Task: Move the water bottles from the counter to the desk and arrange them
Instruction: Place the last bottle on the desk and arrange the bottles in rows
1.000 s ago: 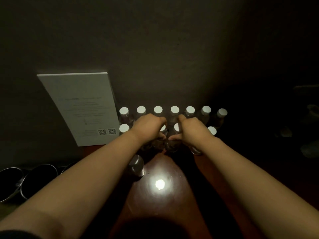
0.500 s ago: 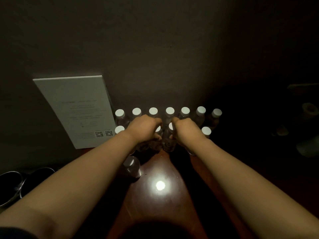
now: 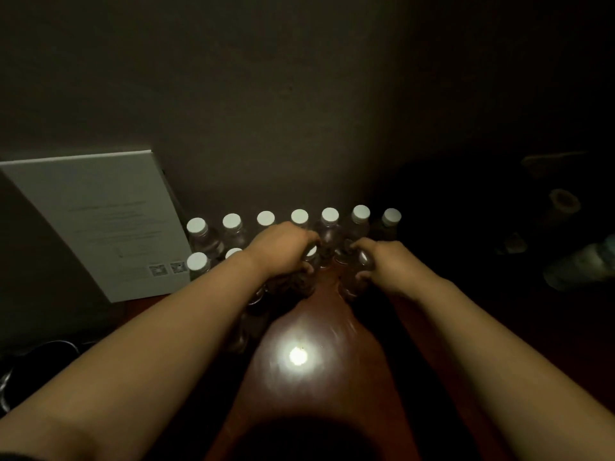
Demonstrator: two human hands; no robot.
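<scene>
Clear water bottles with white caps stand on the dark red desk (image 3: 309, 394) against the wall. The back row (image 3: 330, 215) holds several bottles. A front row has two free bottles at the left (image 3: 197, 261). My left hand (image 3: 283, 251) is curled around a front-row bottle (image 3: 311, 261) whose cap peeks out beside my fingers. Further right, my right hand (image 3: 386, 264) grips another front-row bottle (image 3: 356, 274). The two held bottles stand a little apart. My left forearm hides any bottle nearer to me.
A white card with small print and QR codes (image 3: 100, 221) leans on the wall at the left. Dark metal bowls (image 3: 50, 354) sit at the lower left. Dim objects (image 3: 575, 264) lie in shadow at the right. A lamp's glare (image 3: 298, 356) shines on the desk.
My hands have spread apart, the right one sliding its bottle to the right. The view has shifted, and the bottle under my left forearm is no longer seen.
</scene>
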